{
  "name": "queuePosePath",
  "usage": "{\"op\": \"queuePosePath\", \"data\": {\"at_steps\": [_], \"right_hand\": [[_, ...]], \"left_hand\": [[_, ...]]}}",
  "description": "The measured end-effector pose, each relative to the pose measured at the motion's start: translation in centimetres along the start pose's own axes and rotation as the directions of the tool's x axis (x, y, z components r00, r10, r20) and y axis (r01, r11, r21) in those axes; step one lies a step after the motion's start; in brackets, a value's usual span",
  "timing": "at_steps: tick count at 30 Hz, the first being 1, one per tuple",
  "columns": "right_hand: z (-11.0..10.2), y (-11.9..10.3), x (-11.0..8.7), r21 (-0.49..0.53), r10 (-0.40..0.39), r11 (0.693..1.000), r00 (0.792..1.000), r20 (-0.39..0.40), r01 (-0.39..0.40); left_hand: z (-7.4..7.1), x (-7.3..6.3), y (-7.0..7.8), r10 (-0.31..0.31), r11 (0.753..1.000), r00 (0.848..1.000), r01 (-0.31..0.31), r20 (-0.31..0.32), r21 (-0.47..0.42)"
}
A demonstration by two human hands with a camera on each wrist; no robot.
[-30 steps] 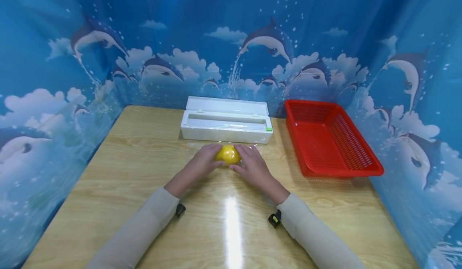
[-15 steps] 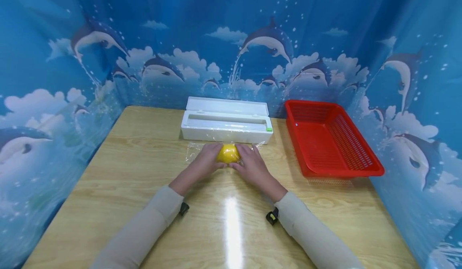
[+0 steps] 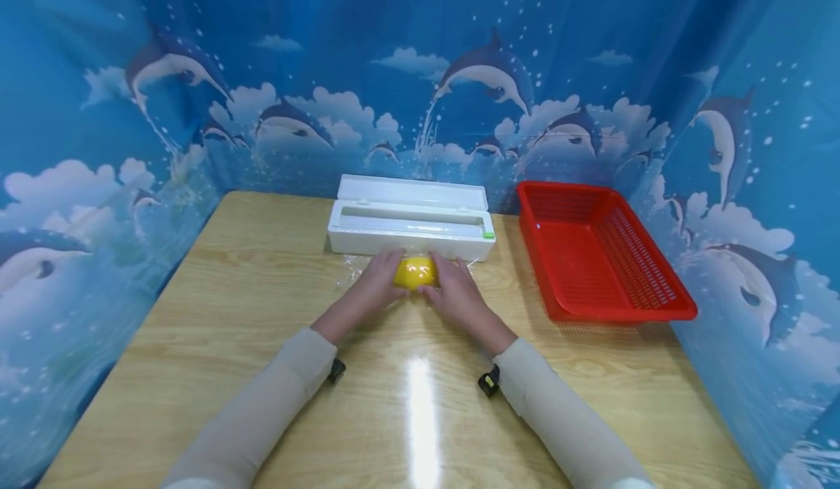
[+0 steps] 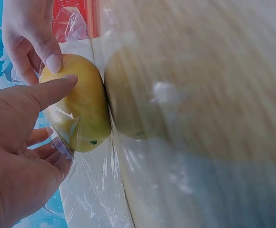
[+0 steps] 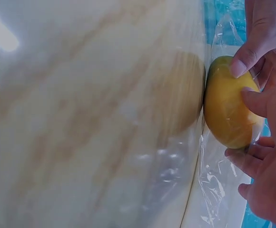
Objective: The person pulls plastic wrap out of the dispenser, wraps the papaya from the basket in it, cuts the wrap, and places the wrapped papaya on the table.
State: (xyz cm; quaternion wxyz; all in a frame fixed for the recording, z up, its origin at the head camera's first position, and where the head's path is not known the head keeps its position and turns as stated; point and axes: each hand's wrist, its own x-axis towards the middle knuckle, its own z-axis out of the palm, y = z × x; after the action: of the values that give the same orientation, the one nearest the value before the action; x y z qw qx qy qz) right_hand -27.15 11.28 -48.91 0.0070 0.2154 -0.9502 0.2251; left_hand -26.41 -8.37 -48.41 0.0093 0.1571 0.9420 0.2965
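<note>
A yellow mango (image 3: 415, 273), greenish at one end, lies on the table just in front of the white box. Clear cling film (image 4: 83, 121) covers it, and loose film ends stick out to both sides beyond the hands. My left hand (image 3: 375, 285) grips the mango's left end, its thumb on the near side and its fingers round the far side. From the right, my right hand (image 3: 457, 288) holds the other end the same way. In the right wrist view both thumbs press on the film over the mango (image 5: 228, 111).
Behind the hands stands a long white cling-film box (image 3: 410, 243), its lid tipped back and a green tab at its right end. A red plastic basket (image 3: 558, 278) sits at the right on the wooden table (image 3: 262, 292). A dolphin-print curtain (image 3: 394, 37) surrounds the table.
Both hands have moved slightly forward with the mango, toward the white box. The box and basket have stayed put.
</note>
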Motion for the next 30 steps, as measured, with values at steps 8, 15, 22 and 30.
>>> {"op": "queuePosePath", "data": {"at_steps": [8,15,22,30], "right_hand": [[-0.4,0.4,0.8,-0.014,-0.022,1.0,1.0,0.01,0.022],[-1.3,0.7,1.5,-0.032,-0.041,0.999,0.999,-0.004,0.041],[-1.1,0.6,1.8,0.005,0.043,0.999,0.999,0.02,-0.043],[-1.2,0.5,2.0,-0.032,0.003,0.999,1.0,-0.03,-0.004]], "left_hand": [[-0.4,1.1,-0.4,-0.041,0.998,0.999,0.041,0.001,-0.041],[-0.7,1.7,-0.5,-0.039,0.998,0.999,0.041,0.028,-0.042],[-0.9,2.1,-0.2,-0.099,0.995,0.995,0.099,0.032,0.007],[-1.0,2.3,-0.2,-0.067,0.996,0.998,0.066,0.006,0.065]]}}
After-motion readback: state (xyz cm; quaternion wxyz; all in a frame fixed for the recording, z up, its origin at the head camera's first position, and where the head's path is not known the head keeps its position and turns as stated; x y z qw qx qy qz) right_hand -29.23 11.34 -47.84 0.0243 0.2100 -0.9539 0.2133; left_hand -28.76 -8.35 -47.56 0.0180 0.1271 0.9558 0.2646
